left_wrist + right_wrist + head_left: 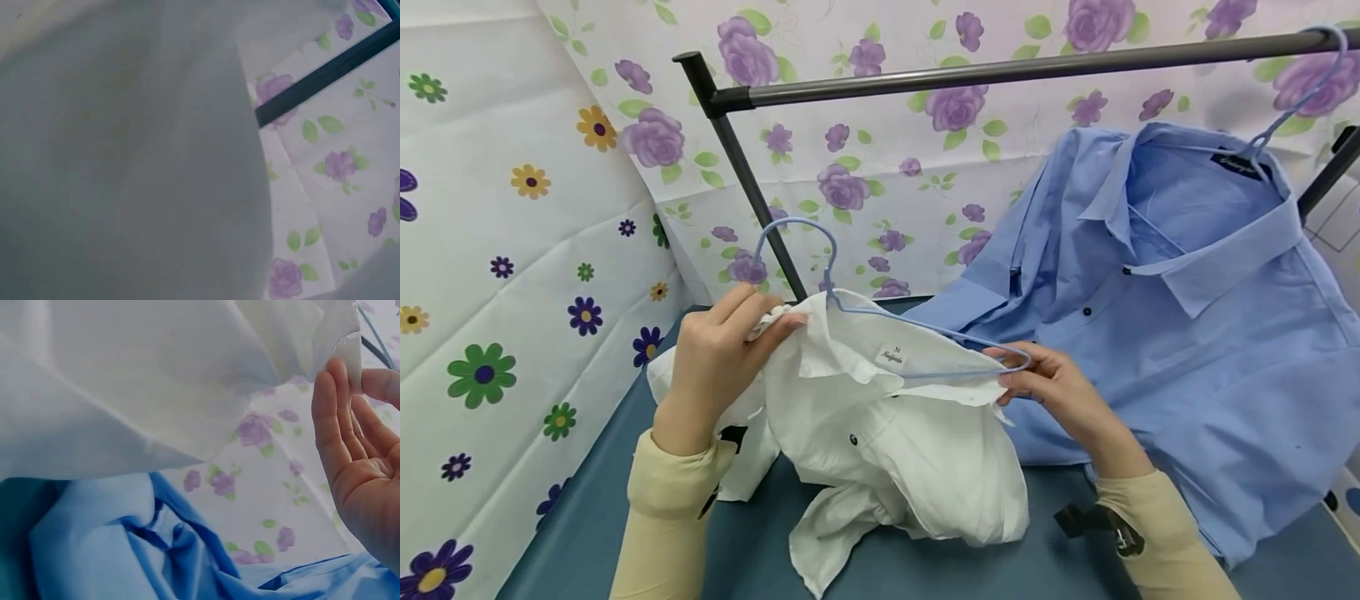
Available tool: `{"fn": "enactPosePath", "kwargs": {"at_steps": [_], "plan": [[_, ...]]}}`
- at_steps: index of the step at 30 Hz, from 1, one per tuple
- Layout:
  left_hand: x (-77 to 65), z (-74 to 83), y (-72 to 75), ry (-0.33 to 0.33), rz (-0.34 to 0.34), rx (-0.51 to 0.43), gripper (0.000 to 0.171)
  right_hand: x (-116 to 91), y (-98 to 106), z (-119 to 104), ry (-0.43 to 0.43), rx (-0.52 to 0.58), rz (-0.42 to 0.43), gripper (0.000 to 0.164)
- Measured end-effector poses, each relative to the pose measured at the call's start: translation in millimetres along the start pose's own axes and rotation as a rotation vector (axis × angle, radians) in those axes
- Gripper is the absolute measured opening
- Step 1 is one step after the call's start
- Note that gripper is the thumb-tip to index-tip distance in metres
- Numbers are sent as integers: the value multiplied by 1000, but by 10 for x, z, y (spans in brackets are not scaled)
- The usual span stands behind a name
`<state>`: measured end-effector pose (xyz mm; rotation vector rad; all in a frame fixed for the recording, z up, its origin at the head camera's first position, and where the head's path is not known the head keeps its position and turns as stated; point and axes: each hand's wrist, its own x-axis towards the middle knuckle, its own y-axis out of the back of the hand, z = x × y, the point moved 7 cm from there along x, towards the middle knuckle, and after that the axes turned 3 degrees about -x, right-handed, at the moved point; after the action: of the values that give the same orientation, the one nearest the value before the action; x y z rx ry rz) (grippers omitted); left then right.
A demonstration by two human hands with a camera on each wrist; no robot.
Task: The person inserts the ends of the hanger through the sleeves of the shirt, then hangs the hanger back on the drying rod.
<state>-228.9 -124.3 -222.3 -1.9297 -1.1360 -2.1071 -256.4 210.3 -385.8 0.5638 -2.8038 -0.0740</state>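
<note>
A white shirt (pixel 940 458) with a collar and a size label hangs bunched between both hands in the head view. A blue hanger (pixel 917 320) lies in its neck opening, hook upward at the left and one end sticking out at the right. My left hand (pixel 715 354) pinches the shirt's shoulder beside the collar. My right hand (pixel 1067 392) pinches the collar edge at the hanger's protruding end; the right wrist view shows white cloth between thumb and fingers. Pale, blurred cloth (pixel 137 162) hides the left hand in its wrist view.
A blue shirt (pixel 1210 350) hangs on another hanger (pixel 1300 100) at the right of a dark rail (pixel 970 77). The rail's post (pixel 752 187) stands behind the white shirt. Below lies a dark teal surface (pixel 760 550); flowered cloth (pixel 865 192) covers the back.
</note>
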Motion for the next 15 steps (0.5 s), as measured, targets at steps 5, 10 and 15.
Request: {"fn": "enactPosePath", "kwargs": {"at_steps": [5, 10, 15], "plan": [[-60, -48, 52, 13, 12, -1, 48, -14, 78, -179, 85, -8, 25, 34], [-102, -66, 108, -19, 52, 48, 47, -32, 145, -335, 168, -20, 42, 32], [-146, -79, 108, -48, 50, 69, 48, -45, 186, -377, 184, -33, 73, 27]]}}
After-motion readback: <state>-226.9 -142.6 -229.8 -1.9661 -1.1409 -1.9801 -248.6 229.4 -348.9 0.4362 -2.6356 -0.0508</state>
